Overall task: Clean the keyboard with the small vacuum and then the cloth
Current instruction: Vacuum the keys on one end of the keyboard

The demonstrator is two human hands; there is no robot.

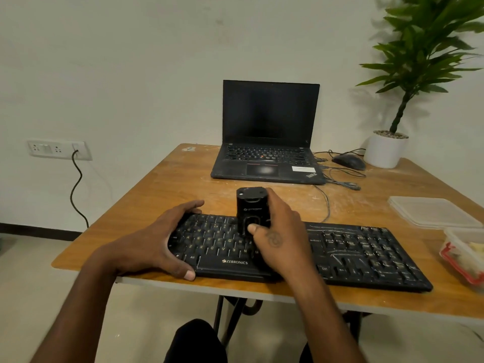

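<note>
A black Zebronics keyboard (353, 247) lies along the front edge of the wooden table (183, 184). My left hand (157, 242) grips its left end, thumb on the front edge and fingers over the back edge. My right hand (280, 231) holds a small black vacuum (251, 205) upright on the letter keys near the keyboard's middle, with the thumb pressed on its front button. No cloth is in view.
An open black laptop (267, 142) with a dark screen stands at the back. A wired mouse (348, 161) and cables lie to its right, beside a white potted plant (386, 150). Clear plastic lids (429, 210) and a red-rimmed container (463, 255) sit at the right edge.
</note>
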